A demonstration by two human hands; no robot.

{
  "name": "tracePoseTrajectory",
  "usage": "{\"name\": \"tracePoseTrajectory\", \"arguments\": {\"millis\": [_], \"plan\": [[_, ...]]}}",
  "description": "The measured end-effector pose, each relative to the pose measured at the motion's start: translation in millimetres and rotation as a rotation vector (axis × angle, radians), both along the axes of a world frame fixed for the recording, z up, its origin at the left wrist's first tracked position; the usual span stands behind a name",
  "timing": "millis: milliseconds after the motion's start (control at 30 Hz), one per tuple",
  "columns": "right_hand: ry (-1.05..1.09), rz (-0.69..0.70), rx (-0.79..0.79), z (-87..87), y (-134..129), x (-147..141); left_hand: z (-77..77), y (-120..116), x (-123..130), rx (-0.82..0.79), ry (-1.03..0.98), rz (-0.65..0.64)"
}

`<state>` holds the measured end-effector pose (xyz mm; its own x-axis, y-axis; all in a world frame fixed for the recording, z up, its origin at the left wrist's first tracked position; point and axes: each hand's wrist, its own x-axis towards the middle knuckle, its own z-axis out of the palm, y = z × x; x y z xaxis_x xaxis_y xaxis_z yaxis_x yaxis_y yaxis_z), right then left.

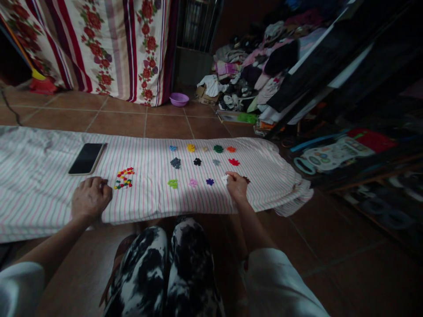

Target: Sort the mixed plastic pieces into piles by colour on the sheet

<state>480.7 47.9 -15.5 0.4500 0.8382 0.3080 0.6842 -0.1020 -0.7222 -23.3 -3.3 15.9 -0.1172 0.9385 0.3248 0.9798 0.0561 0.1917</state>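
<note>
My right hand reaches over the cloth, thumb and index finger drawn together at a small pile of white pieces. Whether a piece is between the fingertips is too small to tell. My left hand rests on the cloth with fingers curled under, their inside hidden. Beside it lies an S shape of red, yellow, white and green pieces. Sorted piles lie in rows: dark blue, pink, lime, black, red and others. A dark brown pile is partly behind my right hand.
A smartphone lies beyond my left hand on the striped cloth. Past the far edge, a purple basin stands on the tiled floor. Heaped clothes fill the back right, and a flowered curtain hangs at the back left.
</note>
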Motion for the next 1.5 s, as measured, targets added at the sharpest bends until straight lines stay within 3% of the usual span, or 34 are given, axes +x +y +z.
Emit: {"name": "tracePoseTrajectory", "arguments": {"millis": [200,467,733,933,1500], "plan": [[-0.010,0.027,-0.043,-1.6,-2.8,-1.0,1.9,-1.0,2.5,-0.010,0.132,0.027],[-0.271,0.264,0.012,-9.5,-6.5,-3.5,3.4,-1.2,3.6,-0.012,0.110,0.028],[-0.285,0.229,0.050,-13.7,-3.4,-3.7,2.1,-0.5,2.4,-0.004,0.124,0.025],[-0.295,0.275,0.069,-12.3,-0.3,-5.5,4.1,-2.0,4.3,0.018,0.136,0.012],[-0.349,0.238,0.060,-15.6,-1.5,-5.9,-6.2,1.9,-1.6,0.093,0.132,0.010]]}}
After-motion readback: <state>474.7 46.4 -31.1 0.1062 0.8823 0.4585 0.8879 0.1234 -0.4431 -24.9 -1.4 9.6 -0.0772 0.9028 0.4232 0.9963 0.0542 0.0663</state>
